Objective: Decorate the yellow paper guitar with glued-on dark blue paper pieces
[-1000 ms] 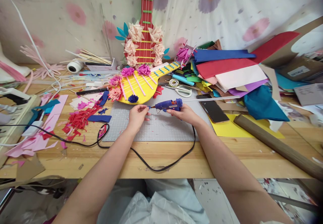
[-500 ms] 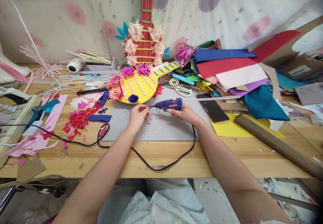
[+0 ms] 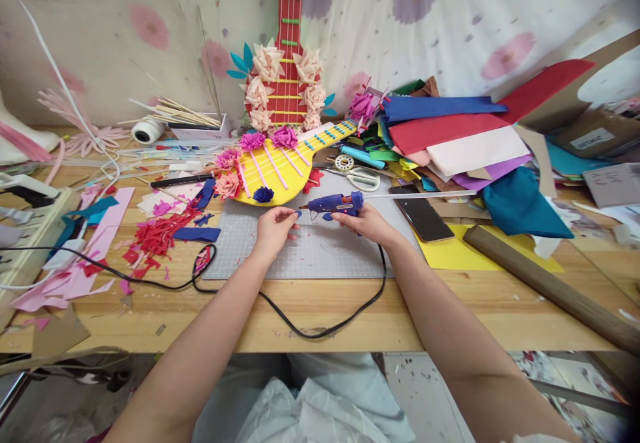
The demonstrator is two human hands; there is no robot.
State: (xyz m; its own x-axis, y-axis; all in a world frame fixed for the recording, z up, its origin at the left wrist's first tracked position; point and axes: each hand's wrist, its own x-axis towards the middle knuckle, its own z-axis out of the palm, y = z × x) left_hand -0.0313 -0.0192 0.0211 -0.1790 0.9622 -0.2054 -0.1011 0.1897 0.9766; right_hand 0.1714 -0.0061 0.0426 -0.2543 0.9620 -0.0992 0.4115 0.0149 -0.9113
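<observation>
My right hand (image 3: 367,222) is closed around a blue glue gun (image 3: 333,204), with a long pale glue stick (image 3: 425,194) jutting from its back end. The nozzle points left, at the fingertips of my left hand (image 3: 275,228). Those fingers pinch a small dark blue piece of paper (image 3: 299,214), mostly hidden by them. Both hands are above a grey cutting mat (image 3: 320,256). Just behind lies a yellow paper-covered lute shape (image 3: 280,170) with pink strips and pink flowers. A dark blue paper flower (image 3: 263,194) sits on its lower edge.
A red instrument shape (image 3: 290,90) with cream flowers stands at the back. Scissors (image 3: 363,178), a phone (image 3: 423,215) and folded coloured paper (image 3: 450,136) lie right, near a brown roll (image 3: 545,283). Red scraps (image 3: 163,235) lie left. The gun's black cord (image 3: 320,335) loops in front.
Very little differs. The glue gun's nozzle and the blue piece in my left fingers have shifted slightly against each other; both hands keep their hold.
</observation>
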